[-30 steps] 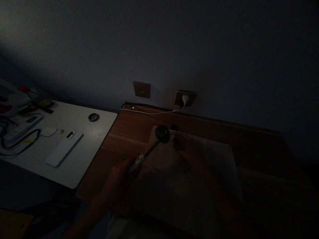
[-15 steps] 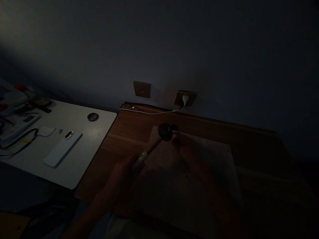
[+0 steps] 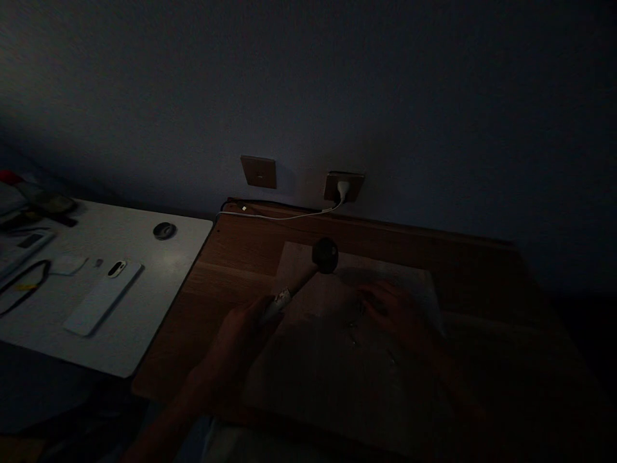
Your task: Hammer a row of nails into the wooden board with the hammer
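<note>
My left hand (image 3: 245, 325) is wrapped round the pale handle of a hammer (image 3: 325, 256), whose dark, rounded head is raised over a thin, light board (image 3: 308, 360). Over the board's right half is my right hand (image 3: 385, 307), fingers bent and somewhat apart, with nothing visible in them. Close to its fingertips lie several small metal pieces, perhaps nails (image 3: 354, 343); the dim light hides their exact kind. Another small metal piece (image 3: 391, 357) rests below that hand.
The board lies on a wooden table (image 3: 212, 276). To the left, a white table (image 3: 139, 321) bears a phone (image 3: 101, 299), a roll of tape (image 3: 164, 231) and a dark cable (image 3: 36, 280). A white plug (image 3: 342, 188) sits in the wall socket behind.
My right hand has drawn back from beside the hammer head toward the small metal pieces. The left hand still grips the hammer. The view has turned slightly right.
</note>
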The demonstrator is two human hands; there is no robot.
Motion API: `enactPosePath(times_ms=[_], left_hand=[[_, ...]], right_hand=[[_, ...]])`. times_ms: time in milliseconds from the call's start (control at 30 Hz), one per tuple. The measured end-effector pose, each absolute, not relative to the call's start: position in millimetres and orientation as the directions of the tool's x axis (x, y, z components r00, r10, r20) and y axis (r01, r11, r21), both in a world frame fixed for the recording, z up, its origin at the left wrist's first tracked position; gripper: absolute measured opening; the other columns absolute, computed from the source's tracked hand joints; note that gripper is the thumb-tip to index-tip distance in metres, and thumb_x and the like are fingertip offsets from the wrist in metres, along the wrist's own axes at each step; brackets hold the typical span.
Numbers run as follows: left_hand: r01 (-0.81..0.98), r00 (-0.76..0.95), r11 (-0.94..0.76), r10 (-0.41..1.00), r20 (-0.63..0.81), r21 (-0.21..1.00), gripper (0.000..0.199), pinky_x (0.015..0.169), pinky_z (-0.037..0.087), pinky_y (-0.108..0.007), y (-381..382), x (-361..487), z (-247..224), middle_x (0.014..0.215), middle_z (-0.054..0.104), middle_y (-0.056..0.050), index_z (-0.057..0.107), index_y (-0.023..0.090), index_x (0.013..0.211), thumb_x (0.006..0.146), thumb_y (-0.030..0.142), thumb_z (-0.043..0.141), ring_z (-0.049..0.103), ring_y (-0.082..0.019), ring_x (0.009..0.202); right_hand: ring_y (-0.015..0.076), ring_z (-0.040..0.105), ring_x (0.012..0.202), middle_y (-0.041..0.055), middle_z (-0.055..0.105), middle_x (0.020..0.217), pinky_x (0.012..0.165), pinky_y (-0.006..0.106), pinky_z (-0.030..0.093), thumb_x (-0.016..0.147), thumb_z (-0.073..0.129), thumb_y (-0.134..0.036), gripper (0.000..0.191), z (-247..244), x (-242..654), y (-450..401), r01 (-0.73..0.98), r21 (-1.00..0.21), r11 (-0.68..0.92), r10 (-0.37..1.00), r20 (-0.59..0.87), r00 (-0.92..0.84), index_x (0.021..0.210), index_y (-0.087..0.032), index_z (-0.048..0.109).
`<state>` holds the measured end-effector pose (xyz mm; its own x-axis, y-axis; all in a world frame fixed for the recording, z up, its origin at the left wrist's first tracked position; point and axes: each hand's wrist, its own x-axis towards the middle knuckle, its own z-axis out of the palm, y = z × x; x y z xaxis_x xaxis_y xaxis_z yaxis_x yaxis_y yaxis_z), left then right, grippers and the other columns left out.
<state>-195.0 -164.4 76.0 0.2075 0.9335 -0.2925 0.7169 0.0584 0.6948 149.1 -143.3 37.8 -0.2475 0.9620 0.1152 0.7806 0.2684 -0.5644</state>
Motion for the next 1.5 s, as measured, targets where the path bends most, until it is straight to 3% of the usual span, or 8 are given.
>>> enactPosePath(times_ms=[67, 233, 433, 633, 867, 1100, 1333, 1500], left_hand=[[0.664, 0.193, 0.081, 0.942, -0.274, 0.744, 0.034, 0.072, 0.053, -0.023, -167, -194, 80, 0.104, 0.083, -0.004, 0.076, 0.023, 0.118, 0.093, 0.04, 0.061, 0.078, -0.022, 0.089], [0.598, 0.153, 0.122, 0.953, -0.262, 0.792, 0.035, 0.068, 0.052, -0.022, -174, -195, 83, 0.097, 0.082, -0.002, 0.077, 0.02, 0.112, 0.093, 0.045, 0.06, 0.076, -0.02, 0.082], [0.619, 0.099, 0.165, 0.954, -0.284, 0.768, 0.038, 0.063, 0.051, -0.024, -177, -202, 87, 0.086, 0.081, -0.003, 0.077, 0.019, 0.098, 0.089, 0.051, 0.058, 0.074, -0.021, 0.073], [0.644, 0.038, 0.193, 0.958, -0.283, 0.74, 0.041, 0.064, 0.052, -0.025, -178, -207, 84, 0.086, 0.081, -0.004, 0.078, 0.019, 0.099, 0.086, 0.051, 0.058, 0.074, -0.021, 0.072], [0.624, 0.043, 0.179, 0.964, -0.262, 0.76, 0.041, 0.068, 0.054, -0.026, -178, -206, 83, 0.094, 0.082, -0.005, 0.079, 0.02, 0.104, 0.088, 0.051, 0.058, 0.076, -0.022, 0.079], [0.619, 0.054, 0.169, 0.965, -0.256, 0.767, 0.039, 0.064, 0.052, -0.023, -181, -207, 79, 0.087, 0.081, -0.003, 0.078, 0.019, 0.099, 0.09, 0.052, 0.059, 0.073, -0.02, 0.073], [0.614, 0.068, 0.167, 0.963, -0.263, 0.771, 0.039, 0.067, 0.054, -0.024, -182, -209, 80, 0.086, 0.08, -0.003, 0.079, 0.019, 0.102, 0.091, 0.05, 0.058, 0.073, -0.02, 0.072], [0.604, 0.06, 0.199, 0.954, -0.293, 0.772, 0.04, 0.067, 0.054, -0.026, -181, -204, 87, 0.09, 0.081, -0.005, 0.079, 0.018, 0.1, 0.089, 0.05, 0.058, 0.075, -0.022, 0.077]], right_hand=[[0.0271, 0.076, 0.101, 0.0113, 0.079, 0.113, 0.091, 0.043, 0.06, 0.095, 0.056, -0.023, 0.027, 39, 148, -152, 0.811, -0.524, 0.259, 0.959, 0.038, -0.281, 0.112, -0.023, 0.076], [0.0278, 0.074, 0.101, 0.0134, 0.078, 0.112, 0.087, 0.039, 0.057, 0.092, 0.063, -0.02, 0.021, 34, 134, -153, 0.915, -0.392, 0.1, 0.975, -0.147, -0.169, 0.109, -0.021, 0.076], [0.0253, 0.073, 0.086, 0.0104, 0.078, 0.094, 0.076, 0.034, 0.052, 0.089, 0.063, -0.019, 0.022, 30, 128, -144, 0.925, -0.374, 0.07, 0.974, -0.175, -0.145, 0.105, -0.021, 0.078], [0.0275, 0.072, 0.093, 0.0131, 0.076, 0.105, 0.079, 0.037, 0.054, 0.087, 0.061, -0.016, 0.03, 24, 125, -151, 0.908, -0.409, 0.086, 0.983, -0.113, -0.144, 0.11, -0.022, 0.079], [0.0257, 0.074, 0.079, 0.0087, 0.079, 0.089, 0.073, 0.038, 0.059, 0.084, 0.064, -0.02, 0.022, 17, 127, -135, 0.826, -0.556, 0.093, 0.992, -0.02, -0.125, 0.096, -0.024, 0.081], [0.0276, 0.078, 0.099, 0.0096, 0.082, 0.108, 0.091, 0.045, 0.061, 0.09, 0.061, -0.029, 0.026, 16, 113, -100, 0.716, -0.678, 0.162, 0.987, 0.112, -0.118, 0.105, -0.024, 0.081], [0.0277, 0.077, 0.099, 0.0086, 0.082, 0.104, 0.093, 0.047, 0.061, 0.092, 0.06, -0.027, 0.022, 6, 96, -91, 0.698, -0.683, 0.215, 0.976, 0.169, -0.135, 0.099, -0.026, 0.081], [0.0286, 0.074, 0.102, 0.0092, 0.079, 0.105, 0.094, 0.047, 0.059, 0.094, 0.058, -0.027, 0.026, 1, 94, -91, 0.722, -0.659, 0.213, 0.976, 0.179, -0.125, 0.109, -0.027, 0.079]])
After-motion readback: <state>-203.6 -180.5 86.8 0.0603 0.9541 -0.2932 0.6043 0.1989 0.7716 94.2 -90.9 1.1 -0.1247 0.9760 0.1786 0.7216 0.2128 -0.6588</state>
